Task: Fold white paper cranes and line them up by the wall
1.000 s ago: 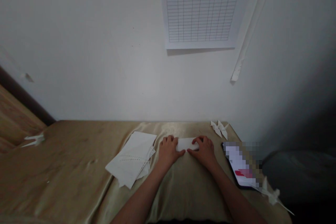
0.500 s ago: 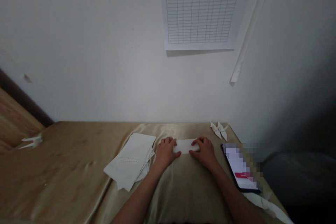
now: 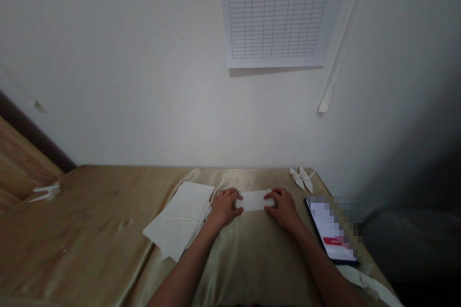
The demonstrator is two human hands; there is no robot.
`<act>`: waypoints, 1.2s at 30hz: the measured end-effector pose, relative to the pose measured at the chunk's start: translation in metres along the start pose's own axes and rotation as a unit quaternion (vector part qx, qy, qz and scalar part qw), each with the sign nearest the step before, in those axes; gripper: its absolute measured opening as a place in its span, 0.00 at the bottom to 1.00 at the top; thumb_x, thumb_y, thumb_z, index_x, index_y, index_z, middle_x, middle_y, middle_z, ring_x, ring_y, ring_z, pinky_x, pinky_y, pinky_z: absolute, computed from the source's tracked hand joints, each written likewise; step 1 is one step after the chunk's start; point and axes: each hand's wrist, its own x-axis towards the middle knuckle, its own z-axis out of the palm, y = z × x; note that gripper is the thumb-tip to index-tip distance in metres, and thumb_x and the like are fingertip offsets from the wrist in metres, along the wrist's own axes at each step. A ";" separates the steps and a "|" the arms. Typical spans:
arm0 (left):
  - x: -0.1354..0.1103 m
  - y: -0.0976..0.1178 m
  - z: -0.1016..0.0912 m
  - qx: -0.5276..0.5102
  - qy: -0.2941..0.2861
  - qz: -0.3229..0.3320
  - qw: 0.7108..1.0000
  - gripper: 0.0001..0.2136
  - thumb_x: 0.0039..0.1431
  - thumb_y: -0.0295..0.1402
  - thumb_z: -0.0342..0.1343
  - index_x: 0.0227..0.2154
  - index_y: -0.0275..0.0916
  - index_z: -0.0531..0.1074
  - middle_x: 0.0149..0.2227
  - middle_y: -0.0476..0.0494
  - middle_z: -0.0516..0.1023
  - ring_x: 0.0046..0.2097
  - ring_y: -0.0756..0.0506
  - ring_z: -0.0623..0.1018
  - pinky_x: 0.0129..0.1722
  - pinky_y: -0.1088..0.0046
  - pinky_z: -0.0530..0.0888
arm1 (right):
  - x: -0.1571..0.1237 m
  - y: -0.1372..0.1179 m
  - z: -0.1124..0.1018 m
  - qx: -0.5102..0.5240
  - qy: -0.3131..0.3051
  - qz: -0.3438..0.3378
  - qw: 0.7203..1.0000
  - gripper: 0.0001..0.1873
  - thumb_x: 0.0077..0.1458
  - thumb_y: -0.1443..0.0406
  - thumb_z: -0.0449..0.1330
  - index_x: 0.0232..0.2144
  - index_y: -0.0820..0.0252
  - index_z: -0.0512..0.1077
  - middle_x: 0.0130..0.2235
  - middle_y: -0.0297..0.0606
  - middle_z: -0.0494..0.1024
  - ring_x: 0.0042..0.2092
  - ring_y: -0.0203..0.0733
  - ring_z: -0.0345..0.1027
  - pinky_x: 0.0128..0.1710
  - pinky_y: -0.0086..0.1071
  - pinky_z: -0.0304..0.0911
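Note:
A small folded white paper strip (image 3: 255, 200) lies on the gold satin cloth (image 3: 108, 230) near the wall. My left hand (image 3: 224, 207) rests on its left end, fingers curled and pressing down. My right hand (image 3: 283, 206) presses its right end, fingertips on the paper. Both hands pinch the strip flat against the cloth.
A stack of white sheets (image 3: 180, 220) lies left of my left hand. Two folded paper cranes (image 3: 301, 177) sit at the back right, another paper figure (image 3: 46, 192) at the far left. A phone (image 3: 333, 235) lies at the right. A grid chart (image 3: 277, 19) hangs on the wall.
My hands have moved slightly apart along the strip, so more of the paper shows between them. The view has shifted a little.

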 end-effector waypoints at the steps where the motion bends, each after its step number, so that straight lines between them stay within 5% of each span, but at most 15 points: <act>1: 0.000 -0.003 0.000 -0.006 -0.001 0.008 1.000 0.16 0.52 0.35 0.65 0.45 0.47 0.76 0.56 0.48 0.73 0.58 0.41 0.69 0.59 0.63 0.64 | 0.000 0.000 0.000 0.006 0.000 -0.001 1.000 0.17 0.47 0.64 0.66 0.42 0.48 0.78 0.53 0.40 0.69 0.57 0.50 0.62 0.59 0.41 0.55; 23: 0.004 -0.023 0.005 -0.037 -0.014 0.037 0.999 0.19 0.48 0.32 0.64 0.46 0.49 0.78 0.58 0.49 0.72 0.60 0.39 0.68 0.61 0.59 0.63 | 0.000 0.016 -0.015 0.060 -0.035 -0.020 0.997 0.23 0.46 0.75 0.58 0.45 0.56 0.78 0.53 0.43 0.70 0.58 0.47 0.62 0.61 0.40 0.56; 31: -0.002 -0.009 0.001 -0.029 -0.006 0.010 1.000 0.20 0.47 0.34 0.64 0.46 0.48 0.76 0.58 0.48 0.71 0.61 0.38 0.67 0.63 0.57 0.60 | -0.003 0.016 -0.011 0.014 -0.005 -0.033 0.999 0.22 0.47 0.74 0.56 0.45 0.56 0.77 0.53 0.43 0.71 0.57 0.48 0.63 0.59 0.39 0.58; 36: -0.002 0.010 0.012 -0.011 0.006 -0.049 0.999 0.19 0.50 0.39 0.61 0.46 0.45 0.72 0.57 0.43 0.69 0.62 0.37 0.65 0.66 0.45 0.49 | -0.007 0.000 -0.008 -0.044 0.006 -0.038 0.998 0.16 0.51 0.62 0.60 0.44 0.58 0.73 0.50 0.45 0.71 0.54 0.51 0.63 0.57 0.42 0.57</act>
